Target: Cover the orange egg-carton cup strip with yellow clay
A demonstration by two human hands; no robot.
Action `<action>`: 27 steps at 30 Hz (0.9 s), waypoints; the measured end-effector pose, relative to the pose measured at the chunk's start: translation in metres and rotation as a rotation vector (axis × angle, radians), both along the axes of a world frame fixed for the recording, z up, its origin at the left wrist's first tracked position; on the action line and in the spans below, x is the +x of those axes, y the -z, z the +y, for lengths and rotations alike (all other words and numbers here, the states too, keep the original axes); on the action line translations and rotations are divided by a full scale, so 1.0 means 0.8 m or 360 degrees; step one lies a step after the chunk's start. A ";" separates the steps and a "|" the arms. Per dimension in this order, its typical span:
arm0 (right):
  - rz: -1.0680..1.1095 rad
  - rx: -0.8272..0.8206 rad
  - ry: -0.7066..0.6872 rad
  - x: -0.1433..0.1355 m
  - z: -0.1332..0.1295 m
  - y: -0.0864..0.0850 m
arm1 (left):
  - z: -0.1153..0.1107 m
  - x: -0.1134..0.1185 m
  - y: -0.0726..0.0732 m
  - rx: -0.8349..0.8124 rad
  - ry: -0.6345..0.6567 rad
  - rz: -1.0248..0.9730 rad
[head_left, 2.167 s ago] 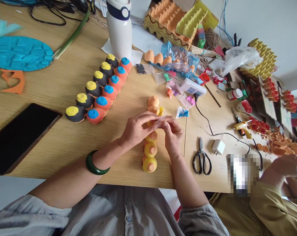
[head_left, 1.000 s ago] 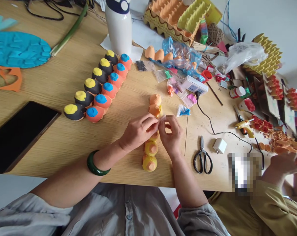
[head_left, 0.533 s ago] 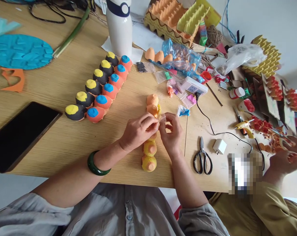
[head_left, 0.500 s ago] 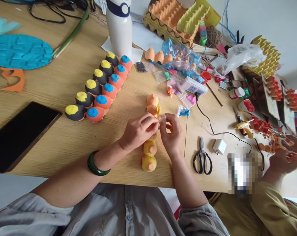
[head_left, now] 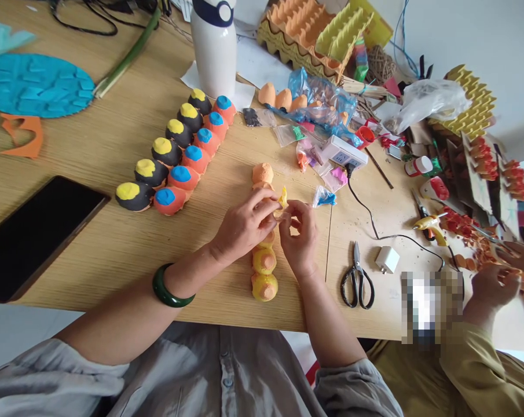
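My left hand [head_left: 246,226] and my right hand [head_left: 300,237] both pinch a small clear plastic bag with a lump of yellow clay [head_left: 283,197] showing at its top. Beneath them lies an egg-carton strip [head_left: 263,172], its far cups bare orange and its near cups coated yellow around orange tips. My hands hide the strip's middle. To the left stand two rows of finished-looking cups: black cups [head_left: 166,152] topped with yellow and orange-red cups [head_left: 193,160] topped with blue.
Black-handled scissors [head_left: 356,281] and a white plug adapter [head_left: 387,259] lie to my right. A power strip [head_left: 343,153], a bag of blue clay [head_left: 325,197] and egg trays [head_left: 296,35] are farther back. A phone [head_left: 40,237] lies left. Another person's hand [head_left: 494,286] works at far right.
The yellow clay stands up more visibly above my fingers. My left hand has shifted slightly left and up, and the strip's far end has swung a little left.
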State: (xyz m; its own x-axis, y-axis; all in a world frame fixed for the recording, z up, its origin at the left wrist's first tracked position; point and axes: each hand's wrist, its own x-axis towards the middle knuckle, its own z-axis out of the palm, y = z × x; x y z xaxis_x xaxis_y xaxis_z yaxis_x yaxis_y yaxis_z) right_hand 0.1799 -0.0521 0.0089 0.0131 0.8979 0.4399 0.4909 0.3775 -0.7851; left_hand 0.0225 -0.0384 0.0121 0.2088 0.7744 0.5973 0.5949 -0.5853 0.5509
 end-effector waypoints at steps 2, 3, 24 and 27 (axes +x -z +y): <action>0.0022 -0.0003 -0.0021 0.002 0.000 -0.002 | 0.002 0.000 -0.001 -0.0051 0.0055 -0.0129; 0.0035 -0.0011 -0.0026 0.003 0.000 -0.004 | 0.003 0.000 -0.002 -0.0071 0.0075 -0.0195; 0.1238 -0.1104 -0.0175 0.008 0.011 -0.036 | 0.000 0.003 -0.003 -0.0419 0.0122 -0.0525; 0.1162 -0.1069 -0.0229 0.008 0.012 -0.034 | 0.002 0.002 -0.006 -0.0493 0.0160 -0.0620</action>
